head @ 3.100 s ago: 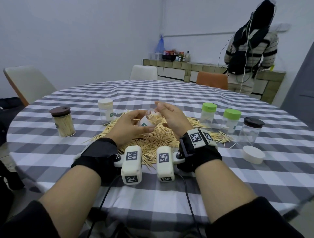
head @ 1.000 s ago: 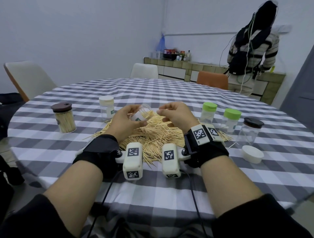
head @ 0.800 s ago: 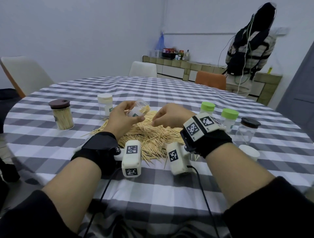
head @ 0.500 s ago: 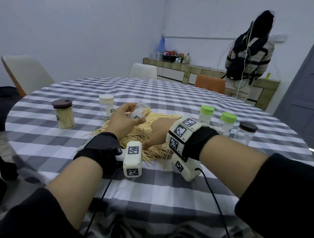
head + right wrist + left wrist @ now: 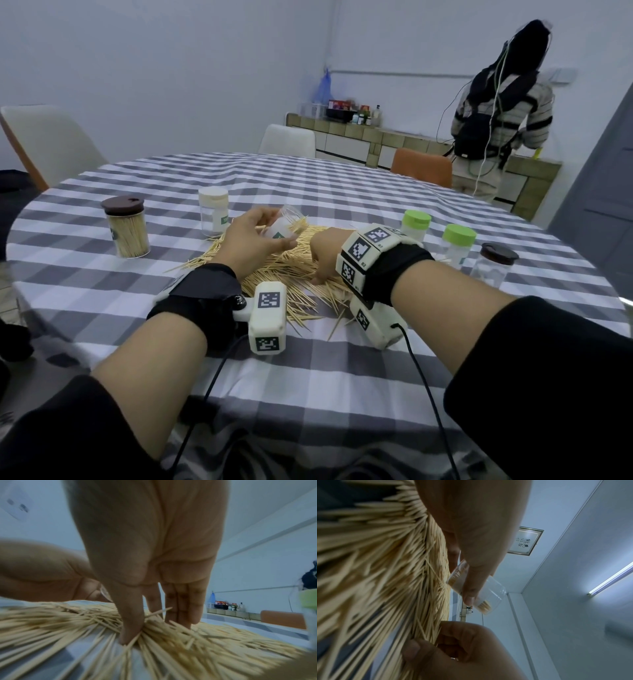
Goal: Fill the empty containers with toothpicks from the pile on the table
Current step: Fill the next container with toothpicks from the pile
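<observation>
My left hand [image 5: 274,233] grips a small clear container [image 5: 286,224], tilted with its mouth toward the right, just above the toothpick pile [image 5: 294,270]. In the left wrist view the container [image 5: 481,595] has a few toothpicks inside. My right hand [image 5: 320,270] is palm down on the near right of the pile. In the right wrist view the right hand [image 5: 149,626] has its thumb and fingers dug into the toothpicks [image 5: 188,649], pinching a small bunch between them.
A brown-lidded jar full of toothpicks [image 5: 126,229] and a white-lidded jar [image 5: 213,216] stand to the left. Two green-lidded jars [image 5: 415,228] [image 5: 458,243] and a brown-lidded clear jar [image 5: 493,265] stand on the right. A person [image 5: 500,113] stands at the far counter.
My right hand left the container's mouth, turned palm down and dropped onto the pile, closing on toothpicks. My left hand kept the container tilted above the pile.
</observation>
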